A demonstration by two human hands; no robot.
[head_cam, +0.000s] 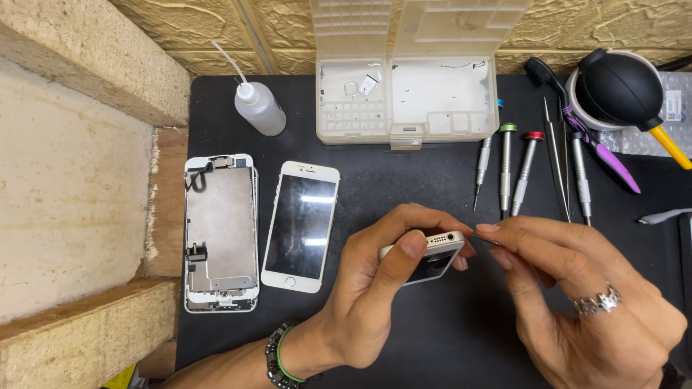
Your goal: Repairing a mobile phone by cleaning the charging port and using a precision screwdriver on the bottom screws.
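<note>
My left hand (375, 284) grips a small white and silver phone (432, 253), tilted so its bottom edge with the port faces up. My right hand (577, 302), with a ring on one finger, pinches a thin metal tool (481, 237) whose tip touches the phone's bottom edge at the right corner. Both hands hover over the black work mat (404, 180), right of centre.
A white phone (300, 225) lies face up on the mat beside an opened phone screen assembly (220, 233). At the back are a squeeze bottle (259, 106), a clear parts box (407, 97), several screwdrivers (506, 167), tweezers (557, 162) and a black air blower (623, 90).
</note>
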